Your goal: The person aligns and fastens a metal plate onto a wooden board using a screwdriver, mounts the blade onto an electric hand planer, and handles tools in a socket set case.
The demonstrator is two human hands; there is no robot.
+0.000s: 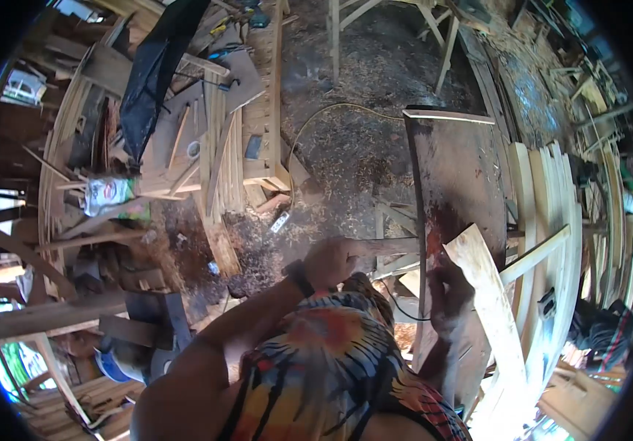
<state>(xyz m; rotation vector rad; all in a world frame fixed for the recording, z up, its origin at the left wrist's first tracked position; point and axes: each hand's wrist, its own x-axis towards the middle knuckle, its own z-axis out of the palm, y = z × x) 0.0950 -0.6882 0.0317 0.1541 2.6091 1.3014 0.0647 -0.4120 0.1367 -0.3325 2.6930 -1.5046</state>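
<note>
My left hand, with a dark watch on its wrist, is closed around a wooden bar that runs right toward a dark upright board. My right hand grips the left edge of a pale plank that leans against the dark board's lower part. A thin black cable hangs between my hands. My bright patterned shirt fills the bottom of the view.
Sawdust and shavings cover the floor. Curved pale planks are stacked at the right. A workbench with slats and a black sheet stands at the left. A wooden frame stands at the far end.
</note>
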